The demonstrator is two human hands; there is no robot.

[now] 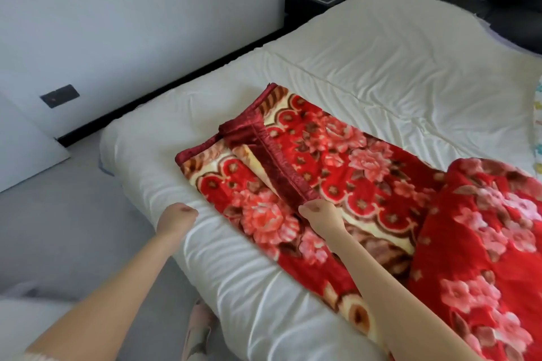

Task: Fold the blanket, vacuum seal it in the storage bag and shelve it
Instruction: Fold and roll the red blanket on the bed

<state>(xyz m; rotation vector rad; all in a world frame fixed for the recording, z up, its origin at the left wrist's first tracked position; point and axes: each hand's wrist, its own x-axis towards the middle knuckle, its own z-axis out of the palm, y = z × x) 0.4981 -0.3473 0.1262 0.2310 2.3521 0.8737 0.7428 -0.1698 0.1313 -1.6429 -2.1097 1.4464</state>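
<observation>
Beside the right hand (321, 212) lies the blanket (337, 161).

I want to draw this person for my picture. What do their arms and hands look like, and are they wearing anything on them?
Both forearms are bare, with no gloves, rings, watch or bracelet showing on the left hand or the right hand. The only clothing in sight is a bit of pale, fuzzy sleeve edge at the bottom left corner, near the left elbow. The right arm shows no sleeve at all.

The blanket (337, 161) lies on the bed (381, 47), a nightstand (313, 0) behind the bed.
</observation>
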